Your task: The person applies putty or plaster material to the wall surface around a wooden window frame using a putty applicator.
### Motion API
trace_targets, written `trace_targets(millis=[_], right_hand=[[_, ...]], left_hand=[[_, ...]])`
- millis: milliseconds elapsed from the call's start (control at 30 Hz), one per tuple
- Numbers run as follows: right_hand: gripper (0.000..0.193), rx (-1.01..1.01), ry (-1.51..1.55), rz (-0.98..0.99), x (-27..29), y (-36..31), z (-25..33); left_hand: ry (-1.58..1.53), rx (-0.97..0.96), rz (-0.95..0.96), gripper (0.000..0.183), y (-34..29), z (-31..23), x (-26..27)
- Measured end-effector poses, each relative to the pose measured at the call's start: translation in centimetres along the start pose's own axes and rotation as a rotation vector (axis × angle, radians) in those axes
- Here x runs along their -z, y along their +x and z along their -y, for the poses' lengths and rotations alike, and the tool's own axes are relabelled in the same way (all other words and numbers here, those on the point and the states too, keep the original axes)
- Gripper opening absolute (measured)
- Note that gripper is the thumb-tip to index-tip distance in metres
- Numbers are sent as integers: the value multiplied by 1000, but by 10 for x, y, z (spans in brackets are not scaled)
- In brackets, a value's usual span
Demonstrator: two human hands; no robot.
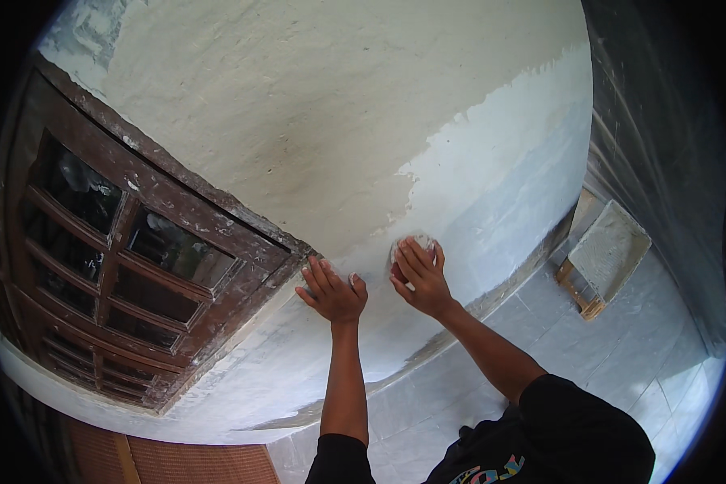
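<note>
Head view: left fingers spread beside brown window, right fingers around pad, tray farther right

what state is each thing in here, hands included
Wall: partly coated white, otherwise beige
Wooden window: spattered white; shut or not, unclear
Left hand: open, fingers spread, by the window's corner
Right hand: closed over a round pad at the wall
Tray: smeared inside, on a wooden stand
Plastic sheet: hanging, translucent

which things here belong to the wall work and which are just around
Wall work:
pale wall
left hand
right hand, on a roundish object
probably the smeared tray

Apparently just around:
brown wooden window
woven panel
translucent sheeting
</note>
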State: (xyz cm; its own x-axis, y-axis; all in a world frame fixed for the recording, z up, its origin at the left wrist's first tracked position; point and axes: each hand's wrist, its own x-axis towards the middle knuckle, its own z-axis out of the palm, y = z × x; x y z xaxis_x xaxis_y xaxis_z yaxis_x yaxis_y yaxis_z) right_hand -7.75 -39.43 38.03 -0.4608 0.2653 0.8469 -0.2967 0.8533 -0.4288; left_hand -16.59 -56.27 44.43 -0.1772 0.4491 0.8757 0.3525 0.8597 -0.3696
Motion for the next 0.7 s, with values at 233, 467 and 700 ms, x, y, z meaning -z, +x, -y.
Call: trace_targets(millis=[233,467,700], right_hand=[[51,84,45,-177,29,62,17],[49,164,18,-152,22,81,3],[50,97,57,43,22,-7,-1]], left_hand=[[-15,12,-19,63,1,-1,2],[-16,17,-12,63,1,-1,2],[0,-6,25,70,-2,4,-2]])
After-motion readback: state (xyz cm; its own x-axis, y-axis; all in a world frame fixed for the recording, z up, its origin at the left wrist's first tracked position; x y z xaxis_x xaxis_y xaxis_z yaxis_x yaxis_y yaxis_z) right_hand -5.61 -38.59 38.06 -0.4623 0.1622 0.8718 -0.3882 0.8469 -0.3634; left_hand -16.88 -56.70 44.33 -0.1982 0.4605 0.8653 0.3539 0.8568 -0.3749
